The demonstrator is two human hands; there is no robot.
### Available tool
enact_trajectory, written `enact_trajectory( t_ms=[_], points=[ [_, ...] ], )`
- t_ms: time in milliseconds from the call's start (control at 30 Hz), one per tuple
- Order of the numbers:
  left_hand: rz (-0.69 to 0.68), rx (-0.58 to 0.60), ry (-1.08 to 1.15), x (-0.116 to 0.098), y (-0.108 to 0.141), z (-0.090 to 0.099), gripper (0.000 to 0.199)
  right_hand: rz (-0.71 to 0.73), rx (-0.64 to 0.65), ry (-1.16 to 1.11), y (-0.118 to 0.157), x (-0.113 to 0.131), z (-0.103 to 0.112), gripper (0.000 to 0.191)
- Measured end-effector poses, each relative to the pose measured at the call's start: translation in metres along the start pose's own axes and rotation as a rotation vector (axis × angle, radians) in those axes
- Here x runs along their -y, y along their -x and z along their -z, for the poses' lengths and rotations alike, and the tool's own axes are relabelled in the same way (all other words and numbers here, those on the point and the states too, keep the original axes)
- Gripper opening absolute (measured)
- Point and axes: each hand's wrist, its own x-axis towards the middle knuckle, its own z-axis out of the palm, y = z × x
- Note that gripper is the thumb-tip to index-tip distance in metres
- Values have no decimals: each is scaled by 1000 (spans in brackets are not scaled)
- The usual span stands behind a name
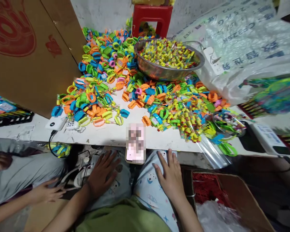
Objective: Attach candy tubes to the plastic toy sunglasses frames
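My left hand (103,173) lies flat on my left thigh, fingers spread, with nothing in it. Likewise, my right hand (169,174) rests open on my right thigh, over patterned light-blue trousers (147,180). Between the two hands, a phone (136,141) lies at the table's front edge, jutting slightly over it; its screen is blurred out. Beyond it spread heaps of small plastic bands that look like toy watches (94,106), in orange, blue, green and yellow. Small tubes with yellow ends (183,119) are piled to the right. Neither hand touches these pieces.
A metal bowl (159,72) full of yellow-ended tubes stands before a red stool (152,19). A tall cardboard box (38,71) blocks the left. A dark phone (250,137) lies right. Another person's hand (47,190) is at left. An open carton (246,199) stands low right.
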Motion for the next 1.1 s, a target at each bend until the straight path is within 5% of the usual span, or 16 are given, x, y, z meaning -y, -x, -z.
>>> enact_trajectory(
  t_ms=[267, 467, 767, 933, 1033, 1100],
  points=[
    [-18, -6, -41, 2, -2, -4, 56, 5, -158, -147, -10, 1, 15, 44],
    [-38, 41, 23, 5, -6, 9, 63, 64, -239, -315, -64, 10, 53, 28],
    [84, -52, 318, 6, -43, 72, 28, -381, 115, -208, -170, 40, 104, 28],
    [311, -150, 482, -1, -54, 85, 52, -462, 85, -192, -163, 15, 97, 24],
    [516, -232, 627, -2, -63, 88, 48, -356, 94, -153, -153, 4, 83, 27],
    [505, -242, 686, -4, -79, 92, 41, -264, 102, -132, -151, 3, 75, 29]
  ],
)
